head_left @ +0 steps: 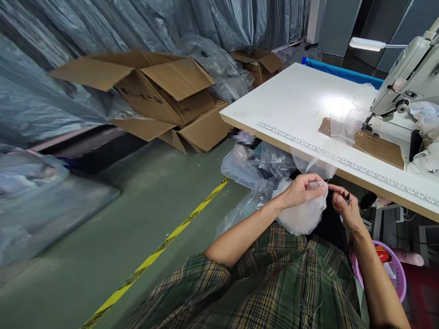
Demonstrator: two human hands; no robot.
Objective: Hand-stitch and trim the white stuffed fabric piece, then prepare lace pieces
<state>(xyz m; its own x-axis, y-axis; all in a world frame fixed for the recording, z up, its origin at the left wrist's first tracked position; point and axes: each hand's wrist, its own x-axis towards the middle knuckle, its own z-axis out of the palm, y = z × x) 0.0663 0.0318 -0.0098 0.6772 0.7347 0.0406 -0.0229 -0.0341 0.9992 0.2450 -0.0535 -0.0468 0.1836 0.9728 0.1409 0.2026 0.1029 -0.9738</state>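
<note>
My left hand [303, 189] is closed on a bunch of sheer white fabric [303, 214] held just below the front edge of the white sewing table [295, 103]. My right hand [346, 208] is closed on a small dark tool [346, 198], perhaps thread snips, right beside the fabric's edge. More of the sheer fabric [343, 123] trails up over the table edge toward the needle of the white sewing machine [408, 77]. I am seated, with a green plaid garment over my lap.
A brown board [377, 146] lies on the table by the machine, and a ruler strip runs along the front edge. Clear plastic bags [254, 169] lie under the table. Open cardboard boxes [161, 96] stand on the green floor with a yellow tape line [154, 256]. A pink basket [398, 274] sits at right.
</note>
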